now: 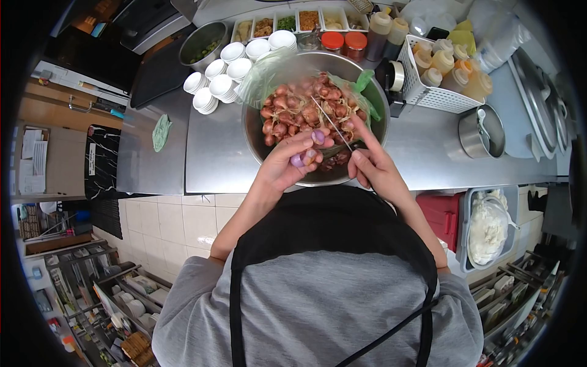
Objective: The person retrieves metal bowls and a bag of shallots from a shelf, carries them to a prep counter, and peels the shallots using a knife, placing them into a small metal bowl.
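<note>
My left hand (284,163) is curled, palm up, around a few purple peeled shallots (318,136) over the near side of a big metal bowl (252,141). In my right hand (378,164) is a thin knife (331,122), its blade slanting up and left across the bowl, with the index finger stretched along it. The handle is mostly hidden by the fingers. Brown-skinned shallots (282,113) fill the bowl inside an opened clear-green plastic bag (260,82). Darker loose skins or pieces lie at the bowl's near side, partly covered by my hands.
Stacks of white cups (221,85) stand left of the bowl, with a green cloth (162,133) further left. Behind are two red-lidded jars (355,46) and topping containers (309,21). A white basket (437,100) of sauce bottles and a metal pot (465,140) stand right.
</note>
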The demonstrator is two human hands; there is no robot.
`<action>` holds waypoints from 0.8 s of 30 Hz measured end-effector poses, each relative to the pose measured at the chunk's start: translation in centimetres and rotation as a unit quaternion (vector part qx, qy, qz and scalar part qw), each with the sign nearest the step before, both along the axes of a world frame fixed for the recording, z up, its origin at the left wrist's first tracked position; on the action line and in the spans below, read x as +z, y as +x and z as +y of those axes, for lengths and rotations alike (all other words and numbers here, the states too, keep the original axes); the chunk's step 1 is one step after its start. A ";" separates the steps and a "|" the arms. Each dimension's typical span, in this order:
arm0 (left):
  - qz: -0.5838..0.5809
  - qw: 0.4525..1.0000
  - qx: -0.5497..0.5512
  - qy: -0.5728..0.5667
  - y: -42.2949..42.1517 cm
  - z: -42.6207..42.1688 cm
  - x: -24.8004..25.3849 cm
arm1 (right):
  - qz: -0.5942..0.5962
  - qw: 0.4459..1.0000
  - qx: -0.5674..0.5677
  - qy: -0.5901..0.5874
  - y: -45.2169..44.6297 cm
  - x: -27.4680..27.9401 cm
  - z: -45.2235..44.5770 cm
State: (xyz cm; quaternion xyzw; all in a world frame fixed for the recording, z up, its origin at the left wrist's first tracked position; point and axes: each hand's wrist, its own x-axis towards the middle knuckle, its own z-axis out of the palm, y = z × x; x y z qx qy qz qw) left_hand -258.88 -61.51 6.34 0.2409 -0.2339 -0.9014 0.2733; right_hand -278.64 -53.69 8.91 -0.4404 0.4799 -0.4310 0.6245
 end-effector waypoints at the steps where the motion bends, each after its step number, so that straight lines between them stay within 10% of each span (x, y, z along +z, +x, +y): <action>1: 0.000 1.000 0.000 0.000 0.0 -0.1 -0.1 | 0.000 1.000 0.000 0.000 -0.2 -0.2 0.0; 15: 0.012 0.985 0.165 0.051 -1.7 1.1 0.4 | 0.105 0.992 0.047 -0.048 2.5 0.4 -0.2; 24: -0.017 0.984 0.165 0.063 -1.8 1.4 1.6 | -0.039 0.998 0.029 0.036 1.3 -1.5 -0.7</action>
